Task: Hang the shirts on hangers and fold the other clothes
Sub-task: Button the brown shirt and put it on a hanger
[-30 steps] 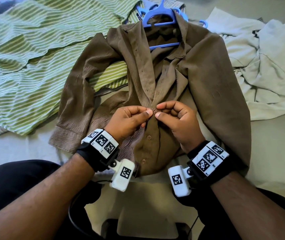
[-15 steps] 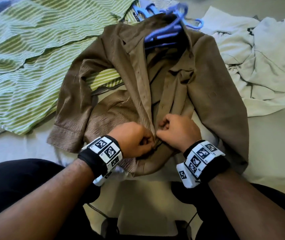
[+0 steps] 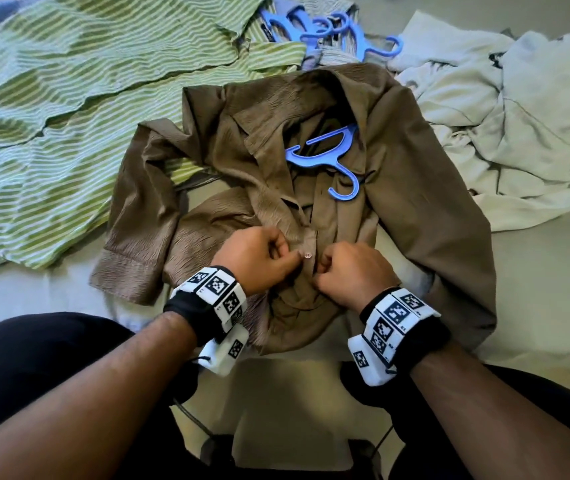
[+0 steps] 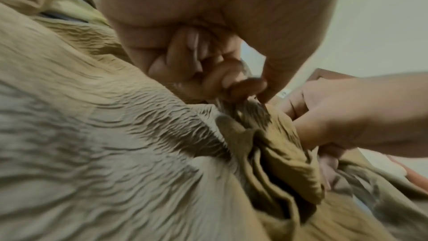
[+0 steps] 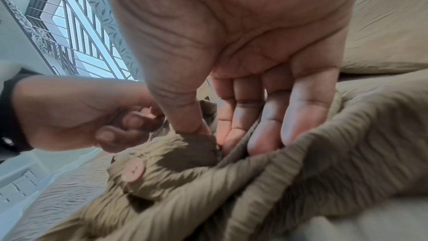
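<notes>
At the far left a green-and-white striped shirt (image 3: 69, 109) lies spread flat over the pale bed sheet (image 3: 536, 271), its lower edge tucked under the left sleeve of the crinkled brown button-up shirt (image 3: 415, 209). A bare strip of sheet shows below the striped shirt, beside the brown cuff. The brown shirt lies in the middle, bunched toward the person, with a blue plastic hanger (image 3: 328, 157) resting loose in its open collar, hook pointing toward the hands. The left hand (image 3: 259, 261) is curled, thumb and forefinger pinching the left front placket just beside a small pale button (image 3: 308, 256). Touching distance to its right, the right hand (image 3: 352, 275) pinches the opposite placket edge between thumb and fingertips (image 5: 234, 140), the fingers held close together. More blue hangers (image 3: 332, 32) are piled beyond the collar. To the right a crumpled white garment (image 3: 518, 109) lies heaped against the brown shoulder; below it the sheet lies bare. The right wrist view shows a barred window (image 5: 76, 39) behind.
</notes>
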Demonstrator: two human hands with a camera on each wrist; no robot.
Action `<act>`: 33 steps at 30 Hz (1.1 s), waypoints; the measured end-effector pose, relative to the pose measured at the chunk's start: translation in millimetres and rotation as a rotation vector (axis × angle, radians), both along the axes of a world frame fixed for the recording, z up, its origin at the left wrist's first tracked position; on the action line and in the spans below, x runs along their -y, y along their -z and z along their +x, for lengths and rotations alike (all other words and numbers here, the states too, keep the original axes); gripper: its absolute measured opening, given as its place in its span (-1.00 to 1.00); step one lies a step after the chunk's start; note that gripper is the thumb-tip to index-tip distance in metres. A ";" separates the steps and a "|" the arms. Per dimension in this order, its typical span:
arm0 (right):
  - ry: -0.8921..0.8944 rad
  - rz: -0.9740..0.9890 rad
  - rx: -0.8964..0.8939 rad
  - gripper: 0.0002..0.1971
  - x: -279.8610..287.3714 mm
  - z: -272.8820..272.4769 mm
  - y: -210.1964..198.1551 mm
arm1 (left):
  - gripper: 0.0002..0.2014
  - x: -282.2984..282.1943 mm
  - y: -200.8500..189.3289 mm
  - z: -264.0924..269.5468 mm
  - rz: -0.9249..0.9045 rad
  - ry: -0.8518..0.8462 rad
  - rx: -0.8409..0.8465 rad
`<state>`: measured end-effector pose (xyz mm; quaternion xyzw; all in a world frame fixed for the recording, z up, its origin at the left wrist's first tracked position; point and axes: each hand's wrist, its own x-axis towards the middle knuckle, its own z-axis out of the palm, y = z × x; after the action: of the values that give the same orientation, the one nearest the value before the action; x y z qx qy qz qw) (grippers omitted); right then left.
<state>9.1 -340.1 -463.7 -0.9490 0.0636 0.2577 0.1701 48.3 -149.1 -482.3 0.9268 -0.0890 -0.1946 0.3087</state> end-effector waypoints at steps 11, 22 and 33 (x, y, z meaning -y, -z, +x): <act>0.210 0.201 -0.030 -0.73 7.7 4.7 2.2 | -0.86 12.2 12.0 -6.6 -0.273 -0.141 -0.261; 0.328 0.327 0.100 -0.84 15.8 7.8 9.8 | -0.89 15.4 11.5 -5.0 -0.306 -0.096 -0.390; 0.262 0.347 0.107 -0.79 13.7 7.0 12.0 | -0.86 27.2 14.1 -10.5 -0.331 -0.270 -0.532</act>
<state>16.1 -353.7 -475.7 -0.9014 0.1318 0.1898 0.3661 37.8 -176.3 -496.4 0.7844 0.0879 -0.3696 0.4903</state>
